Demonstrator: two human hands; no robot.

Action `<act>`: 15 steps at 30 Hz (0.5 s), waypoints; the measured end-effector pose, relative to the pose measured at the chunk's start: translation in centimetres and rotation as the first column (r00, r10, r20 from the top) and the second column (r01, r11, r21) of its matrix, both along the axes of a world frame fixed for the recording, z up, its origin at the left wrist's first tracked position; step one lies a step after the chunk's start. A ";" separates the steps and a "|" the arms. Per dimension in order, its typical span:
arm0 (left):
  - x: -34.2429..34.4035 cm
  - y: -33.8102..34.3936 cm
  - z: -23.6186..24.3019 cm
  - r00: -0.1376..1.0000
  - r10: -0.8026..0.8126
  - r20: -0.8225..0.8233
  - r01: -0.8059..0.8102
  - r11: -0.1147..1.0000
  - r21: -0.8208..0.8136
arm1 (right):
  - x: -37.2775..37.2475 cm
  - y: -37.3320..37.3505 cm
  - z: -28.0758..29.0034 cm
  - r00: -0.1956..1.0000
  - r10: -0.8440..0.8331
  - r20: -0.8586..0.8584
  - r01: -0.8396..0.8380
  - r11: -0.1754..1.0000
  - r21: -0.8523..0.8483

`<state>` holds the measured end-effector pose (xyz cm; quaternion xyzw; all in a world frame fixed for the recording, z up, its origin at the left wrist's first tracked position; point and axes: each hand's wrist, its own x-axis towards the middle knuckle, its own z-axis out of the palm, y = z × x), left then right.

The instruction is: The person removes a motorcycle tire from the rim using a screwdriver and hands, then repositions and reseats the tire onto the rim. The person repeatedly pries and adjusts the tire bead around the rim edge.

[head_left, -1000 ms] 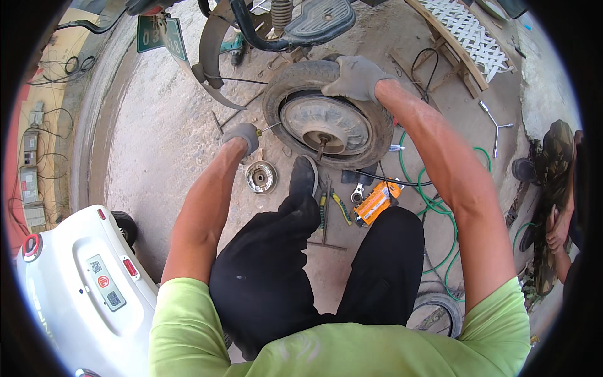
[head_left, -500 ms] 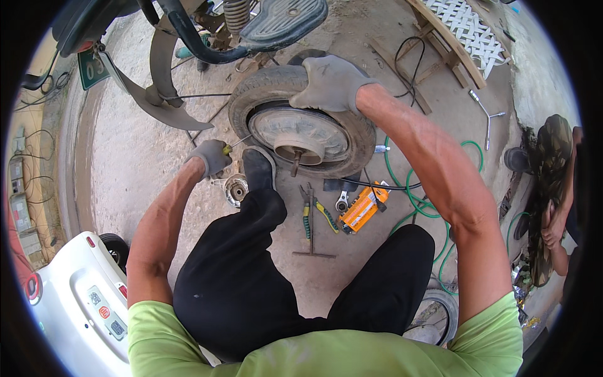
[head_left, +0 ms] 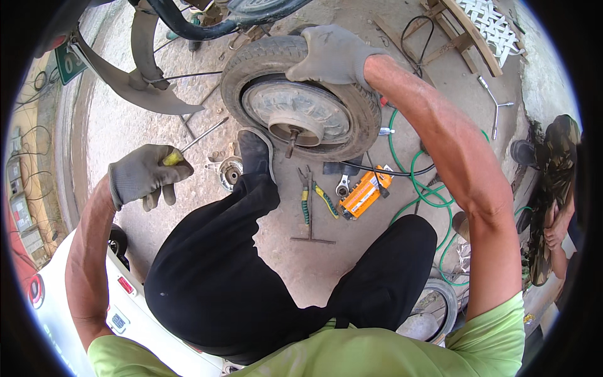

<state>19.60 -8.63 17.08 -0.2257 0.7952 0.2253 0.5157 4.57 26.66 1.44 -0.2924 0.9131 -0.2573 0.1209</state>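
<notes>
A scooter wheel (head_left: 295,108) with a dusty tyre and a grey hub leans in front of me, its axle stub (head_left: 291,143) pointing toward me. My right hand (head_left: 336,55), in a grey glove, is closed over the top of the tyre. Away to the left, my left hand (head_left: 149,176), also gloved, grips the yellow handle of a screwdriver (head_left: 206,133). Its long shaft points up toward the wheel, its tip apart from the tyre. My left shoe (head_left: 254,154) rests against the wheel's lower left. Beside that shoe lies a round metal hub cover (head_left: 227,171).
Pliers (head_left: 306,196), a T-shaped bar (head_left: 311,239), a ratchet wrench (head_left: 343,186) and an orange box (head_left: 365,195) lie on the ground. A green hose (head_left: 417,171) curls at right, below a Y-shaped wrench (head_left: 496,107). A scooter's bent fender (head_left: 135,91) overhangs the upper left. Another person's hands (head_left: 555,234) show far right.
My left hand has pulled back left and toward me with the screwdriver, whose tip has come away from the wheel rim. My right hand still holds the tyre.
</notes>
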 end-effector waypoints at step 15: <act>-1.9 15.6 -12.7 0.534 -0.772 -0.346 0.787 0.603 -0.130 | 1.2 -0.1 0.1 0.999 0.009 -0.046 -0.009 1.000 -0.004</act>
